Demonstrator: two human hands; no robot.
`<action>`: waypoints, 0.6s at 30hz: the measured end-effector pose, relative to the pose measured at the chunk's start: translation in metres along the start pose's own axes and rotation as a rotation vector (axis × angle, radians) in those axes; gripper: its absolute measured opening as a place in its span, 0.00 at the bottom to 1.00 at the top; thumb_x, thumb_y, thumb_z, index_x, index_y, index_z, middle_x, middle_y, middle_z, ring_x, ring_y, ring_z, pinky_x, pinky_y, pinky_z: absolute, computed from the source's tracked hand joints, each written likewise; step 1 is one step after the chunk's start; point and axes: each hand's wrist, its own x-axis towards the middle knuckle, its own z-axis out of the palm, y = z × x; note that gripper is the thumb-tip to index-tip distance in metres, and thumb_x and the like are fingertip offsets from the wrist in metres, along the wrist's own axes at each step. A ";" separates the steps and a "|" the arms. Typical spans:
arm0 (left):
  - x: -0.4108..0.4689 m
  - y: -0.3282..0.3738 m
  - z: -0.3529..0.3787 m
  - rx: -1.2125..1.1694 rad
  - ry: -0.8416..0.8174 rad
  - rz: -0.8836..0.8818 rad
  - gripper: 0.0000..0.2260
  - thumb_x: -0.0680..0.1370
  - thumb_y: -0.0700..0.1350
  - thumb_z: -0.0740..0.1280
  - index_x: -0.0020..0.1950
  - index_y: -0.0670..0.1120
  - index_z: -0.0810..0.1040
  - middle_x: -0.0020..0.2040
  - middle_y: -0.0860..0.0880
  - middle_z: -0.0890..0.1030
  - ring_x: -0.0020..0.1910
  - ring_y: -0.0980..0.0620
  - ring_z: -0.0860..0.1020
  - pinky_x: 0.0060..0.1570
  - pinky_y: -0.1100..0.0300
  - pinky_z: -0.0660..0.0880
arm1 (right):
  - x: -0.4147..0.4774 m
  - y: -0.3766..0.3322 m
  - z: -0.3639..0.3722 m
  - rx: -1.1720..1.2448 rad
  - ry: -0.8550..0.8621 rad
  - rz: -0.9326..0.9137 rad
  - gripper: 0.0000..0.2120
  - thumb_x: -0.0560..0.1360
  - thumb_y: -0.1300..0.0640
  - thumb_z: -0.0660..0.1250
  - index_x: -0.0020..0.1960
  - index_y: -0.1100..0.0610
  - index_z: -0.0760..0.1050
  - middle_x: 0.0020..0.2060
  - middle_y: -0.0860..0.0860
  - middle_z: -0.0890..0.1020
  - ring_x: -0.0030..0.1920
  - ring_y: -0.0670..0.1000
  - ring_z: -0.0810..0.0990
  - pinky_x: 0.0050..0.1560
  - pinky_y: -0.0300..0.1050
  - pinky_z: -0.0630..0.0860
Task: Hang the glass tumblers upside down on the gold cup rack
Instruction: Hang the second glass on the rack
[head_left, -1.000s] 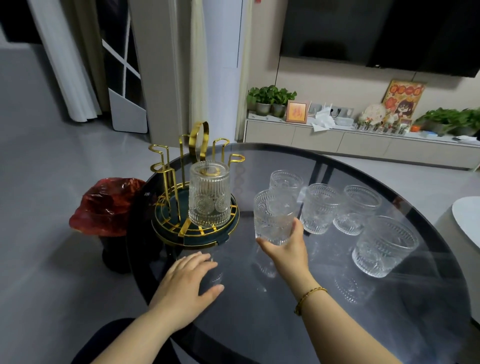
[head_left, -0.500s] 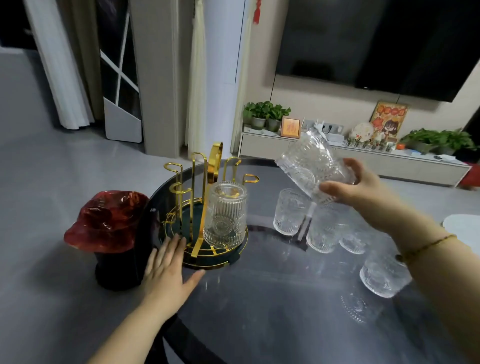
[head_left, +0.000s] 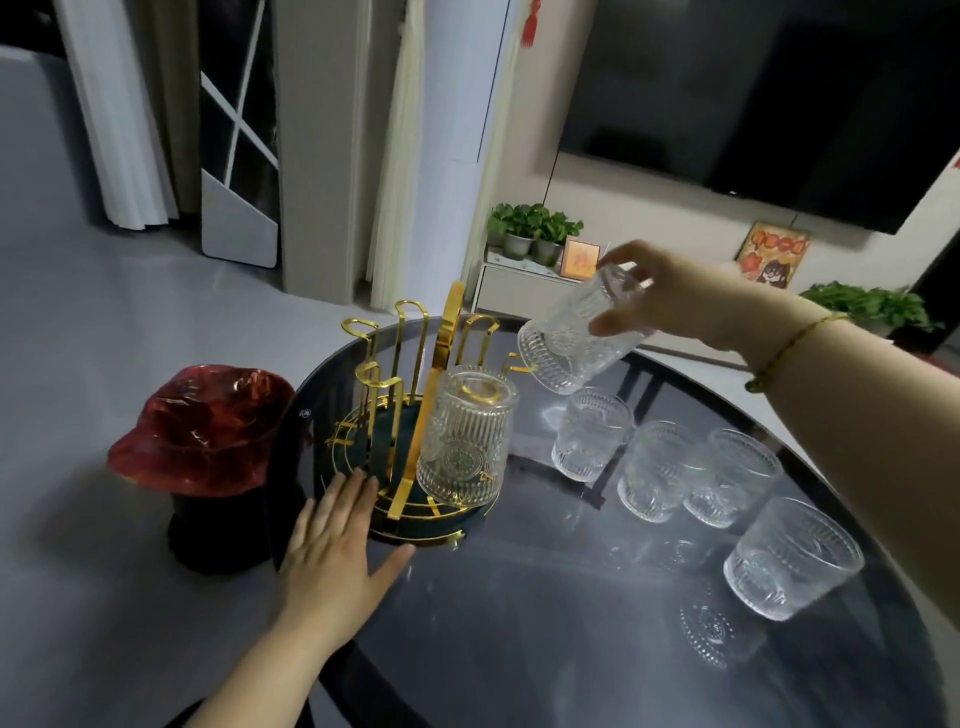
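Note:
The gold cup rack (head_left: 400, 358) stands on a dark green round base at the table's left side. One glass tumbler (head_left: 462, 441) hangs on it upside down at the front right. My right hand (head_left: 691, 296) grips a second tumbler (head_left: 576, 343) by its base, tilted mouth-down toward the rack's right pegs, above the table. My left hand (head_left: 337, 551) lies flat with fingers spread against the rack's base rim. Several more tumblers stand upright on the table, the nearest one (head_left: 795, 558) at the right, another (head_left: 592, 436) just right of the rack.
The round dark glass table (head_left: 545, 649) has its edge close by my left hand. A bin with a red liner (head_left: 202, 431) stands on the floor left of the table. A low cabinet with plants (head_left: 530, 234) lines the far wall.
My right hand lifted a tumbler off the table, turned it over and carried it left toward the rack. My left hand slid forward to the rack's base.

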 end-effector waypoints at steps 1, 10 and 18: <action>0.000 0.000 0.000 -0.004 0.005 0.000 0.58 0.49 0.74 0.20 0.73 0.46 0.44 0.76 0.49 0.44 0.72 0.55 0.39 0.71 0.55 0.38 | 0.003 -0.005 0.005 -0.049 -0.001 -0.014 0.32 0.61 0.51 0.73 0.62 0.49 0.65 0.51 0.46 0.69 0.46 0.48 0.70 0.46 0.39 0.68; 0.002 -0.006 0.011 -0.027 0.065 0.010 0.32 0.76 0.59 0.54 0.73 0.48 0.44 0.76 0.51 0.44 0.66 0.61 0.34 0.70 0.57 0.37 | 0.022 -0.020 0.053 -0.063 -0.160 -0.029 0.34 0.64 0.56 0.72 0.66 0.52 0.62 0.65 0.57 0.69 0.61 0.56 0.69 0.57 0.46 0.67; 0.004 -0.008 0.016 -0.036 0.108 0.023 0.31 0.76 0.58 0.55 0.73 0.49 0.44 0.76 0.52 0.44 0.66 0.61 0.34 0.67 0.59 0.36 | 0.028 -0.012 0.078 -0.073 -0.264 -0.074 0.34 0.66 0.59 0.70 0.68 0.53 0.59 0.68 0.57 0.66 0.67 0.56 0.65 0.65 0.47 0.62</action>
